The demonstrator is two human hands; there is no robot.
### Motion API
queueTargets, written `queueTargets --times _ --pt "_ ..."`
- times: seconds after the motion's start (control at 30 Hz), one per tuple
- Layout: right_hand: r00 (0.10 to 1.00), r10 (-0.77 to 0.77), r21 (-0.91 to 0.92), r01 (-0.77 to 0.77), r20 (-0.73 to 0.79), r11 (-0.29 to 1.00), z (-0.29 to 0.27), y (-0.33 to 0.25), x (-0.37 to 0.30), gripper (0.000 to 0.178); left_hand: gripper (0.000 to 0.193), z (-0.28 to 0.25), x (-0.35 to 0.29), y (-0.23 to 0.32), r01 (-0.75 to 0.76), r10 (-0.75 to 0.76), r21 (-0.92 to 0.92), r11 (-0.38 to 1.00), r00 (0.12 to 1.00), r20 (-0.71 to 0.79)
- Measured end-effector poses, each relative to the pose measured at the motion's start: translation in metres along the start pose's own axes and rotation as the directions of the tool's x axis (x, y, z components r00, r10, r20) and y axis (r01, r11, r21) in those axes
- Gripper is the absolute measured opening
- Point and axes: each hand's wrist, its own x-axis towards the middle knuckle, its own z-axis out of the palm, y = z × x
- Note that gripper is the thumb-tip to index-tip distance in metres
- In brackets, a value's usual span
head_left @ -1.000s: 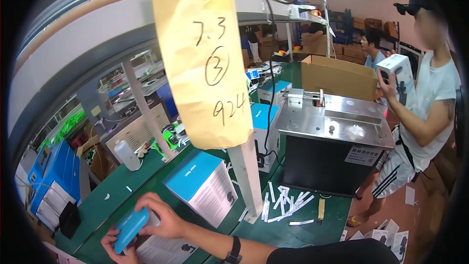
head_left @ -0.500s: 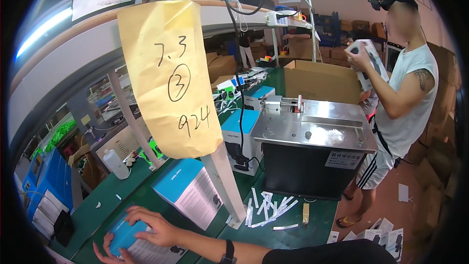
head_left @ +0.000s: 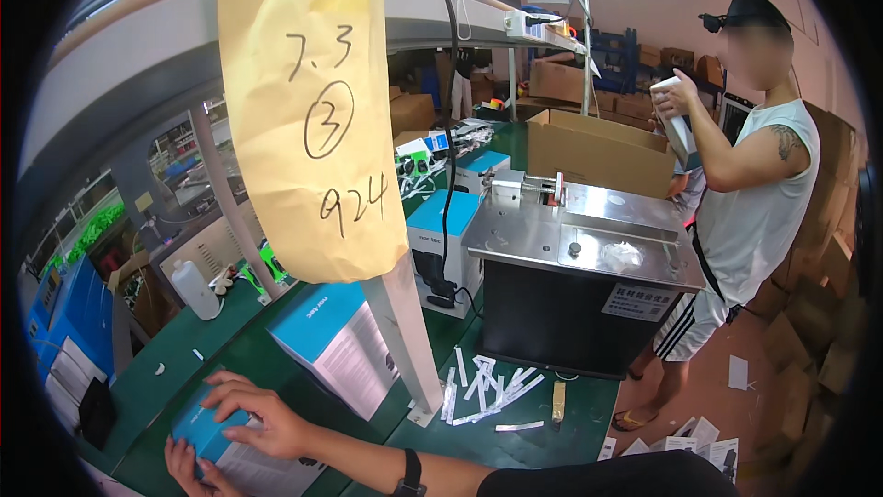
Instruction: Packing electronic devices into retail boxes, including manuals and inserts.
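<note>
While the right hand [head_left: 262,419] curves loosely, unclenched, over a blue-and-white box [head_left: 271,469] at seven o'clock, the left hand [head_left: 189,469] touches its side, grip unclear; a second box [head_left: 345,354] stands beyond, toward one o'clock.

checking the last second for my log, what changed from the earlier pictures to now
The left hand and right hand lowered the blue top flap of the near carton from tilted up to flat, and both are still at it. The co-worker turned the white box nearly edge-on. Though the view swung, the steel-topped machine and paper strips stayed put.
</note>
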Motion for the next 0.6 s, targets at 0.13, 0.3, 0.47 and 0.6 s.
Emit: queueTargets --times 0.13,0.3,0.47,0.6 --pt "0.998 -0.055 -0.008 0.055 0.020 0.998 -0.006 0.001 0.000 0.026 0.032 0.003 0.009 0.020 -0.186 0.178 0.169 0.968 0.982 0.061" --pt "0.977 -0.167 -0.124 0.151 -0.134 0.981 -0.016 -0.002 -0.011 0.030 0.032 0.010 -0.010 0.021 -0.282 0.259 0.305 0.910 0.959 0.112" --pt "0.949 -0.235 -0.272 0.174 -0.211 0.946 -0.020 -0.014 -0.029 0.022 0.034 0.003 -0.042 0.001 -0.333 0.256 0.314 0.889 0.931 0.261" --pt "0.945 -0.261 -0.319 0.191 -0.195 0.928 -0.027 -0.015 -0.032 0.019 0.021 0.012 -0.041 0.004 -0.282 0.228 0.273 0.920 0.950 0.215"
